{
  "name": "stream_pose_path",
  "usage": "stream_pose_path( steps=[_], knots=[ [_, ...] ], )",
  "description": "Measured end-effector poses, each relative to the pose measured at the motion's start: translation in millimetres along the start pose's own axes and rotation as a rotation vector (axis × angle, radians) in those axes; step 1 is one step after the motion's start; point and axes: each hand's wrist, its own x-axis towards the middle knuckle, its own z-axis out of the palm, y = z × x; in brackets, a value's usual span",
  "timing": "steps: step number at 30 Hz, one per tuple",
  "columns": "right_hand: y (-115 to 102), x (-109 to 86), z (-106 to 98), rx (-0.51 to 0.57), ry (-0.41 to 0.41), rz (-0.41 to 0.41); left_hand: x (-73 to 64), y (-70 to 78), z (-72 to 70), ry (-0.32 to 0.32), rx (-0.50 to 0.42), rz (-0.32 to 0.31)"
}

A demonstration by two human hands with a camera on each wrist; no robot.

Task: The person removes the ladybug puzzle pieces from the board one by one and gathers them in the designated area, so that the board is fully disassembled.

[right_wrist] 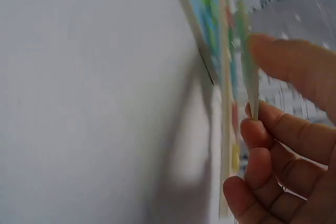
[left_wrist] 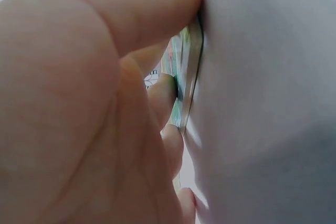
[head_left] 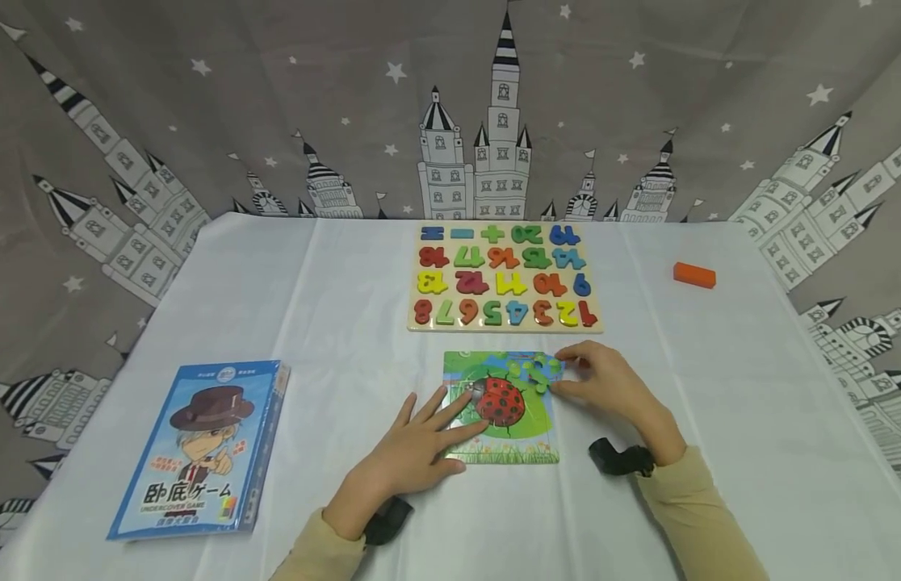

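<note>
A jigsaw puzzle (head_left: 523,446) with a red ladybug on green and blue lies flat in the middle of the white table. My left hand (head_left: 412,453) rests on its left side, fingers spread over the picture. In the left wrist view, the fingers (left_wrist: 167,95) touch the puzzle's edge. At the upper right corner, my right hand (head_left: 612,386) pinches a green puzzle piece (head_left: 540,376) between thumb and fingers. The right wrist view shows this piece (right_wrist: 250,72) edge-on, raised above the board. Part of it is hidden by the thumb.
Behind the puzzle lies a wooden number board (head_left: 414,274) filled with colourful numerals. A blue boxed card game (head_left: 196,452) is at the left. An orange block (head_left: 694,275) lies at the back right. A grey curtain (head_left: 334,97) with castles and stars hangs behind the table.
</note>
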Motion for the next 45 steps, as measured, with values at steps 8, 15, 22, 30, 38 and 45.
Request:
stream_pose_path(
  steps=[8, 15, 22, 30, 38, 45],
  knots=[
    [63.8, -37.2, -54.5, -0.005, 0.016, 0.085, -4.1, -1.5, -1.7, 0.001, -0.012, -0.001],
    [95.1, -52.2, -69.5, -0.075, 0.015, 0.040, -7.3, -2.6, -3.0, 0.011, -0.004, 0.004],
    [78.2, -45.7, -66.7, -0.081, -0.002, 0.047, -7.5, -2.6, -2.7, 0.005, -0.011, 0.003],
    [-3.3, -12.1, -10.9, 0.070, -0.082, -0.135, -3.8, -2.7, 0.6, -0.003, -0.001, 0.000],
    [-42.6, 11.7, 32.0, -0.087, -0.088, -0.162, -0.1, -1.5, 2.3, -0.003, 0.026, 0.009],
    [-45.9, 16.5, 38.7, -0.095, -0.030, -0.112, -1.0, -0.3, -0.4, 0.003, 0.041, 0.006]
  ],
)
